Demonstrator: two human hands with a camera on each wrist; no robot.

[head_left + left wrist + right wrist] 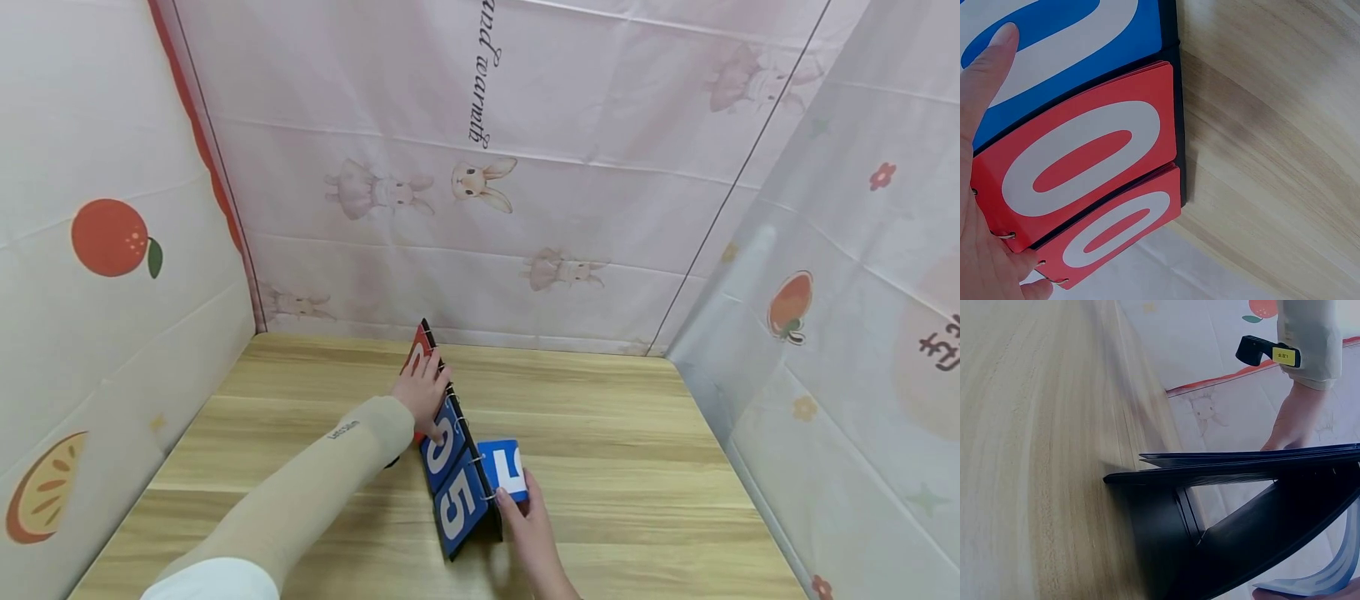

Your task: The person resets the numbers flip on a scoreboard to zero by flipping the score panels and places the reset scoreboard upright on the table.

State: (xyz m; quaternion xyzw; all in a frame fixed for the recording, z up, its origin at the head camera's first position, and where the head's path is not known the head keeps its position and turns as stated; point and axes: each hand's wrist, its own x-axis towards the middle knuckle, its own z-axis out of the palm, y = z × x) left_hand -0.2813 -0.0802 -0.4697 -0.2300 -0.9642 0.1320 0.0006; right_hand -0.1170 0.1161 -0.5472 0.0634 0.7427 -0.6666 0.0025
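A tabletop flip scoreboard (453, 467) stands like a tent on the table, its black spine set with metal rings. My left hand (422, 392) grips it at the spine. In the left wrist view the left thumb (997, 59) lies over a blue card with a white digit, while the other fingers sit by the rings. Two red cards showing 0, a wide red card (1091, 159) and a narrower red card (1119, 231), hang beside it. At the near end, a blue 5 card (459, 504) faces left. My right hand (531, 525) pinches a blue card (504, 471) turned over the spine.
A wooden table (615, 467) lies under the scoreboard. Printed cloth walls rise around it: a pink back cloth (600, 167), a left cloth (67, 350) and a right cloth (855, 375). The black stand panel (1260, 544) opens out in the right wrist view.
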